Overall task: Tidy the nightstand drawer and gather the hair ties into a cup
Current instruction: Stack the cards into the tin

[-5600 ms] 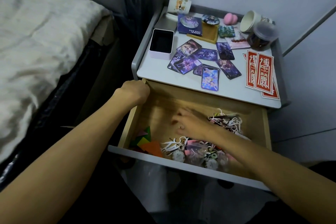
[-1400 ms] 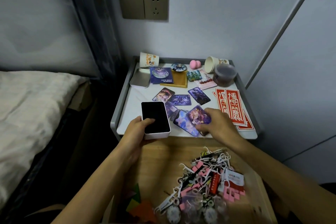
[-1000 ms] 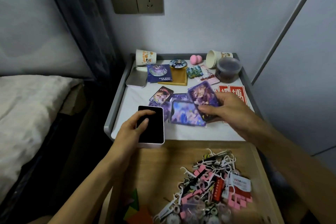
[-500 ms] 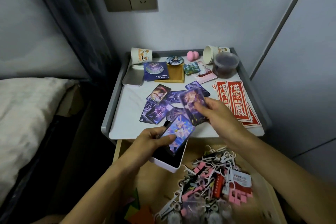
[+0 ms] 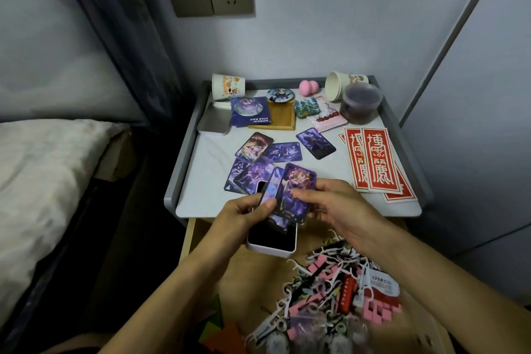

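**Mia:** Where is the box?

**Tom:** The left hand (image 5: 244,215) holds the white box (image 5: 271,241) up. Its fingers (image 5: 251,200) are curled round the box, and the thumb presses a blue card (image 5: 270,195) down on it.

**Mia:** And the other hand?

**Tom:** The right hand (image 5: 330,207) is just right of the box. Its fingers (image 5: 307,195) are clamped on a purple card (image 5: 296,192) that stands over the box.

**Mia:** Where is the drawer?

**Tom:** The drawer (image 5: 253,273) is open, right under the box. A messy pile (image 5: 330,290) lies in it, right of the box and nearer to us. I cannot tell which bits are hair ties.

**Mia:** Any cups?

**Tom:** A cup (image 5: 228,87) and a second cup (image 5: 337,85) sit far behind the box, at the back of the bench (image 5: 201,195). More cards (image 5: 253,175) lie just behind the box.
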{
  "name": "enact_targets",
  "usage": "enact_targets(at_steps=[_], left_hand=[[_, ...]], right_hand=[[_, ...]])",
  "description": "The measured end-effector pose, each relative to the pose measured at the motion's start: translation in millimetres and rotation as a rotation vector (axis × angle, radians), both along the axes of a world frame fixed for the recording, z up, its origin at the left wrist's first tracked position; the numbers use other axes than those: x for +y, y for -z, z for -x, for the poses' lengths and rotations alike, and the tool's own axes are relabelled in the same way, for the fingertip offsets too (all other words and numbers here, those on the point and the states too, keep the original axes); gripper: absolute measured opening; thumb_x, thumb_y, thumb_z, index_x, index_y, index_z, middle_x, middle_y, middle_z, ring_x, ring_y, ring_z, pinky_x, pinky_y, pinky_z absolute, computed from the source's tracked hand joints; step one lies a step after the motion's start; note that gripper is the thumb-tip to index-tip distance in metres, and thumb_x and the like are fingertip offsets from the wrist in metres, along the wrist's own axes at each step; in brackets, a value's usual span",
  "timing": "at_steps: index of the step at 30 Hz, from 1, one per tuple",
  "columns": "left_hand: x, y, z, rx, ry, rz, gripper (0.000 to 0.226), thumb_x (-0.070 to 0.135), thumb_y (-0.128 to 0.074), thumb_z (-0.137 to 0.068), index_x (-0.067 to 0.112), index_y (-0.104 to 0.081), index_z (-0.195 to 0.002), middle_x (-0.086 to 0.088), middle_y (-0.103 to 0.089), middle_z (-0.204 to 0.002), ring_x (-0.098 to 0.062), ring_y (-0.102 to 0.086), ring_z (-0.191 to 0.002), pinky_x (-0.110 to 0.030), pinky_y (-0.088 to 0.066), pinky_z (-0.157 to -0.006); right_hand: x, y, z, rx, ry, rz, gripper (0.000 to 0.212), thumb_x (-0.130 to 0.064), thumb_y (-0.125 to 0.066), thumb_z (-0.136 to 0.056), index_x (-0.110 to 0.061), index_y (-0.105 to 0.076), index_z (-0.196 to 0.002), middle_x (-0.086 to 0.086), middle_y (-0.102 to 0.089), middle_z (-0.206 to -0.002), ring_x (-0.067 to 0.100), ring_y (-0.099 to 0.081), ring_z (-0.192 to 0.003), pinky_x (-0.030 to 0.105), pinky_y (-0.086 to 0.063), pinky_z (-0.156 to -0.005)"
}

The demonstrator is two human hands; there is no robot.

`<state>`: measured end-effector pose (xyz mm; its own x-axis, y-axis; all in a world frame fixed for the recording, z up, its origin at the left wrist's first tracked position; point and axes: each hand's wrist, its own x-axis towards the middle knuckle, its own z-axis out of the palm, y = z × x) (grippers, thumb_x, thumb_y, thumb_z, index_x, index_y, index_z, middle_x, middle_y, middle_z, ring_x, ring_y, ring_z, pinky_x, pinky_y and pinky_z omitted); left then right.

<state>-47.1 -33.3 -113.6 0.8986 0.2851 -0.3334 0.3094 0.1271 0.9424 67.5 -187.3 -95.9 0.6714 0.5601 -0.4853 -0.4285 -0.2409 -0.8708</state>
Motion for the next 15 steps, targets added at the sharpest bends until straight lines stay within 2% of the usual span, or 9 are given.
enact_targets(at_steps=[2,4,6,8,10,12,14,15], left_hand=[[-1,-3,1,-0.024,0.016,-0.062,0.031,0.032,-0.051,-0.1,0.013,-0.075,-0.098,-0.006,-0.076,-0.1,-0.019,-0.071,-0.091,-0.023,-0.054,-0.076],[-3,-4,3,-0.043,0.001,-0.109,0.039,0.038,-0.039,-0.104,0.019,-0.073,-0.108,-0.002,-0.075,-0.105,-0.018,-0.07,-0.099,-0.03,-0.055,-0.085],[-2,-3,3,-0.081,-0.043,-0.14,0.03,0.029,-0.04,-0.106,0.029,-0.068,-0.117,0.004,-0.071,-0.113,-0.016,-0.066,-0.109,-0.036,-0.053,-0.094],[-1,-2,1,-0.111,-0.043,-0.175,0.036,0.014,-0.044,-0.105,0.037,-0.059,-0.129,0.009,-0.065,-0.125,-0.012,-0.063,-0.115,-0.038,-0.054,-0.097],[-2,-2,-1,-0.139,-0.041,-0.119,0.052,0.008,-0.043,-0.104,0.044,-0.042,-0.142,0.005,-0.061,-0.131,-0.01,-0.067,-0.109,-0.03,-0.058,-0.084],[-4,-2,-2,-0.141,-0.051,-0.007,0.063,0.01,-0.044,-0.104,0.049,-0.022,-0.149,0.0,-0.064,-0.128,-0.014,-0.072,-0.098,-0.025,-0.058,-0.071],[-5,-1,-2,-0.119,-0.069,0.08,0.063,0.018,-0.046,-0.103,0.048,-0.016,-0.149,0.0,-0.069,-0.123,-0.018,-0.072,-0.098,-0.031,-0.059,-0.074],[-5,1,-2,-0.088,-0.075,0.109,0.057,0.023,-0.047,-0.103,0.045,-0.019,-0.148,0.001,-0.071,-0.118,-0.02,-0.072,-0.1,-0.035,-0.059,-0.078]], right_hand=[[-1,-3,-1,0.009,0.02,-0.034,0.013,-0.014,-0.068,-0.088,-0.008,-0.071,-0.099,0.006,-0.077,-0.092,0.016,-0.071,-0.084,0.027,-0.053,-0.075],[-4,-7,-9,0.03,0.081,-0.084,0.012,-0.011,-0.066,-0.089,-0.005,-0.07,-0.099,0.008,-0.076,-0.094,0.017,-0.072,-0.086,0.027,-0.055,-0.075],[-7,-11,-18,0.047,0.12,-0.14,0.017,-0.008,-0.065,-0.089,-0.002,-0.068,-0.104,0.011,-0.076,-0.097,0.02,-0.072,-0.09,0.026,-0.057,-0.075],[-7,-12,-20,0.036,0.065,-0.139,0.021,-0.006,-0.065,-0.088,-0.001,-0.067,-0.108,0.012,-0.075,-0.099,0.021,-0.072,-0.091,0.028,-0.057,-0.076],[-6,-10,-13,-0.034,-0.031,-0.082,0.02,-0.004,-0.065,-0.089,-0.005,-0.067,-0.109,0.009,-0.076,-0.097,0.021,-0.073,-0.093,0.031,-0.057,-0.081],[-3,-7,-7,-0.132,-0.085,-0.03,0.02,-0.004,-0.066,-0.089,-0.008,-0.066,-0.109,0.006,-0.077,-0.094,0.019,-0.073,-0.09,0.032,-0.057,-0.082],[-2,-6,-6,-0.191,-0.114,-0.012,0.02,-0.004,-0.065,-0.09,-0.008,-0.064,-0.109,0.005,-0.077,-0.093,0.018,-0.074,-0.087,0.029,-0.058,-0.076],[-1,-7,-7,-0.205,-0.124,-0.01,0.02,-0.005,-0.065,-0.09,-0.008,-0.064,-0.109,0.005,-0.077,-0.093,0.018,-0.074,-0.087,0.028,-0.058,-0.074]])
